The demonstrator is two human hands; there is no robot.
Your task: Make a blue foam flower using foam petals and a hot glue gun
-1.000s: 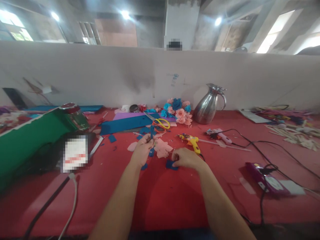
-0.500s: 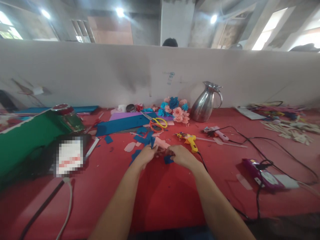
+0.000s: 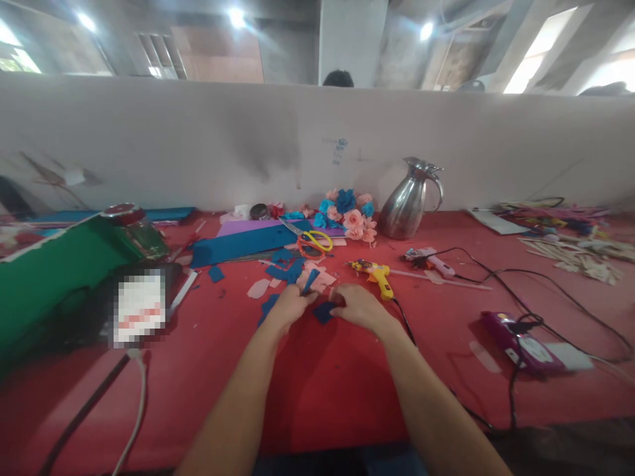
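Note:
My left hand [image 3: 290,305] is closed, pinching a narrow, folded or rolled piece of blue paper [image 3: 311,280] that sticks up past the fingertips. Between thumb and fingers, my right hand [image 3: 358,305] pinches the edge of a dark blue paper piece [image 3: 323,313] low over the table. Just beyond both hands lie pink paper pieces [image 3: 325,278]. Blue paper scraps [image 3: 288,268] are strewn to the left of them. The scissors [image 3: 313,240], with yellow and orange handles, rest farther back on sheets of paper.
Right of my hand lies a yellow glue gun [image 3: 380,279] with its cord, and behind it a pink glue gun [image 3: 431,261]. Paper flowers [image 3: 350,218] and a metal jug [image 3: 409,198] stand at the back. A purple power strip [image 3: 520,344] lies right; a lidded jar [image 3: 133,231] stands left.
The dark blue piece in my right hand has moved slightly left and shows more fully. My hands have drawn off the pink pieces, which now lie uncovered. The blue piece in my left hand has tilted.

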